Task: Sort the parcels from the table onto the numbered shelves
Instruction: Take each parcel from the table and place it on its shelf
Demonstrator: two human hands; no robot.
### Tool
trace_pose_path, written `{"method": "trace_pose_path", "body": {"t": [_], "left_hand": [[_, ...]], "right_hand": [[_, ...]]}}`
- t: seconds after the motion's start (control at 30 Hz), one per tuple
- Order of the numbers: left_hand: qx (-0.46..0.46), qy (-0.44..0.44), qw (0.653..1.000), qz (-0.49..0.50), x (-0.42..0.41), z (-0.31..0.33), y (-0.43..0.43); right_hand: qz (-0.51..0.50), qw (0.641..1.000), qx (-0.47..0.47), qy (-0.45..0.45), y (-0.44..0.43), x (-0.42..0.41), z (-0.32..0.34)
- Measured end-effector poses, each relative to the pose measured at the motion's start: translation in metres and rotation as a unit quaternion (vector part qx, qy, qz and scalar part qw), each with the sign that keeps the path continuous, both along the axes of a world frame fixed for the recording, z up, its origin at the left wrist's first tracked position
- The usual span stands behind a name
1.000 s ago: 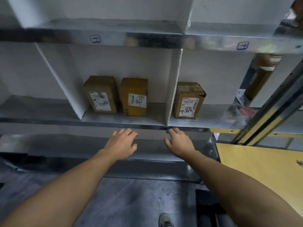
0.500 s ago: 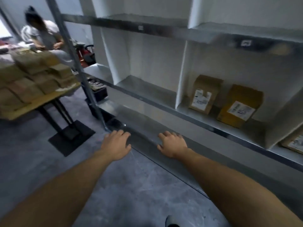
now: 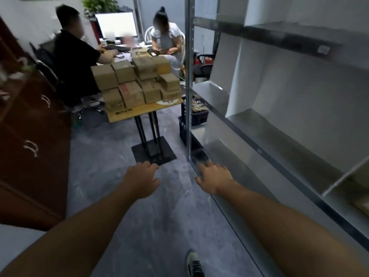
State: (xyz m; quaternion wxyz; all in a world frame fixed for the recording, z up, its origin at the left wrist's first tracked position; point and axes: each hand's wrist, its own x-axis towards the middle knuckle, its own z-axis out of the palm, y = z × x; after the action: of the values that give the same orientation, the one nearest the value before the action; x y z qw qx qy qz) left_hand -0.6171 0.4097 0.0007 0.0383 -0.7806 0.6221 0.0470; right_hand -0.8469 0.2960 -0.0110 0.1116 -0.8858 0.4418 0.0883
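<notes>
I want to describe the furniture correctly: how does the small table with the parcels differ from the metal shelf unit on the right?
The table has a yellowish wooden top on a black pedestal; the shelf unit is grey metal with white dividers. The table carries stacked parcels; the shelf bays in view look almost bare. Both stand on the grey floor.

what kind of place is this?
Likely a small parcel-sorting office: cardboard parcels stacked on a table, tagged metal shelving, and two people at a desk with a monitor.

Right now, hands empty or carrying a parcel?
Empty. The left hand and right hand are both open, palms down, fingers spread, nothing in them. The parcels sit stacked on the table.
</notes>
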Motion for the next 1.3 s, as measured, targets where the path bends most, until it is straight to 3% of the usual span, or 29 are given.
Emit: {"method": "trace_pose_path", "body": {"t": [0.27,0.67,1.07,1.3], "left_hand": [[-0.044,0.009,0.997,0.063,0.059,0.018,-0.101],[-0.018,0.012,0.995,0.095,0.156,-0.001,-0.195],[-0.042,0.014,0.999,0.023,0.317,0.006,-0.364],[-0.026,0.031,0.999,-0.01,0.356,0.01,-0.448]], "right_hand": [[0.058,0.998,-0.028,0.008,-0.128,0.08,0.023],[0.122,0.991,-0.04,0.029,-0.237,0.194,0.021],[0.023,0.999,-0.044,0.004,-0.379,0.335,0.017],[-0.02,0.999,-0.041,-0.014,-0.443,0.379,0.022]]}}
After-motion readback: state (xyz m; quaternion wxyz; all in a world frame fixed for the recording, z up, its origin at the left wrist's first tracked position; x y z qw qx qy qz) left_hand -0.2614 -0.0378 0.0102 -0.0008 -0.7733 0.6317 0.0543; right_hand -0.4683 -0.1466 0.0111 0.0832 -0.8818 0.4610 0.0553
